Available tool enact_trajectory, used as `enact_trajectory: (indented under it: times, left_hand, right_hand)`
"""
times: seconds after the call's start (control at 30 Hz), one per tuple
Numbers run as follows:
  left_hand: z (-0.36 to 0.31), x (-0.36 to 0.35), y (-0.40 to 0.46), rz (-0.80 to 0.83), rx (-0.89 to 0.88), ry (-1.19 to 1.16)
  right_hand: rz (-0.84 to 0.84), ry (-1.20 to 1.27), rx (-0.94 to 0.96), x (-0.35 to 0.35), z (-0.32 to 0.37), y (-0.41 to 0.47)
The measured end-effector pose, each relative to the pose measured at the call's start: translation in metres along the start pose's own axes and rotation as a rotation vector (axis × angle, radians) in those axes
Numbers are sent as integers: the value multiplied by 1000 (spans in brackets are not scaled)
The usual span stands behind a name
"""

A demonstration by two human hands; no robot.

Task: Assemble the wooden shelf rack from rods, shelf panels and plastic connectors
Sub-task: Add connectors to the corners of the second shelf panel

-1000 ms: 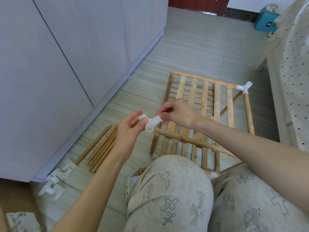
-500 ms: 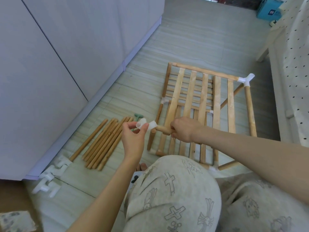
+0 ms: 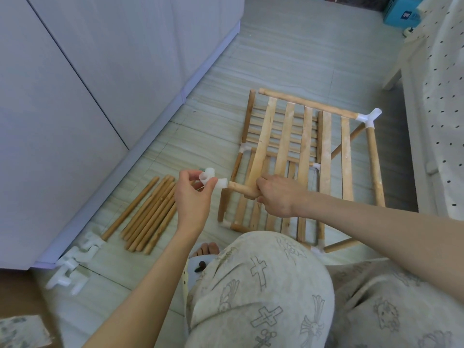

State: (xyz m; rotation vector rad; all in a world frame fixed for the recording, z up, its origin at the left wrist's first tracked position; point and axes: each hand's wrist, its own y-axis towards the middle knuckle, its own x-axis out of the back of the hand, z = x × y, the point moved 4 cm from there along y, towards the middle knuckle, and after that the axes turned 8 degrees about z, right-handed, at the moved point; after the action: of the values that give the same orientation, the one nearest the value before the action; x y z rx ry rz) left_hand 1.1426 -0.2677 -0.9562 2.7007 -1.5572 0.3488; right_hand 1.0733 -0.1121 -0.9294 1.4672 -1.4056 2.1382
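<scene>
A cluster of spare white connectors was seen on the floor at the foot of the grey cabinet, well to the left of the rack frame. Between that cluster and the frame, a bundle of loose wooden rods was laid side by side on the floor, running diagonally. Just right of the bundle and raised above the floor, a white plastic connector was pinched in the left hand, its fingers curled round the connector's upper sockets. One socket of the connector was pointed to the right and was met by the end of a wooden rod; how far the rod was seated in it could not be told. The rod, at the frame's near left corner, was gripped by the right hand, the fingers being wrapped round it just right of the connector. The partly built frame was lying flat on the floor beyond the hands, its slatted shelf panel being bordered by rods. A white corner connector was fitted at the frame's far right corner. Right of the frame, a dotted bed cover was seen, and a blue box was seen far beyond it. Patterned trousers filled the foreground nearest the camera.
</scene>
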Motion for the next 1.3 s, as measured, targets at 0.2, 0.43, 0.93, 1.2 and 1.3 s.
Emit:
enact_trajectory:
  times: [0.2, 0.43, 0.93, 1.2, 1.3]
  left_hand:
    - [-1, -1, 0, 38, 4, -28]
    - [-4, -9, -3, 93, -55, 40]
    - [-1, -36, -20, 77, -232, 100]
    - [17, -35, 3, 343, -112, -14]
    - [31, -44, 8, 464, -85, 91]
  right_hand:
    - [-28, 33, 5, 2, -5, -5]
    - [-50, 13, 27, 1, -5, -11]
    - [-114, -70, 23, 2, -7, -17]
    - [-78, 21, -6, 7, -10, -8]
    - [-55, 43, -2, 5, -13, -7]
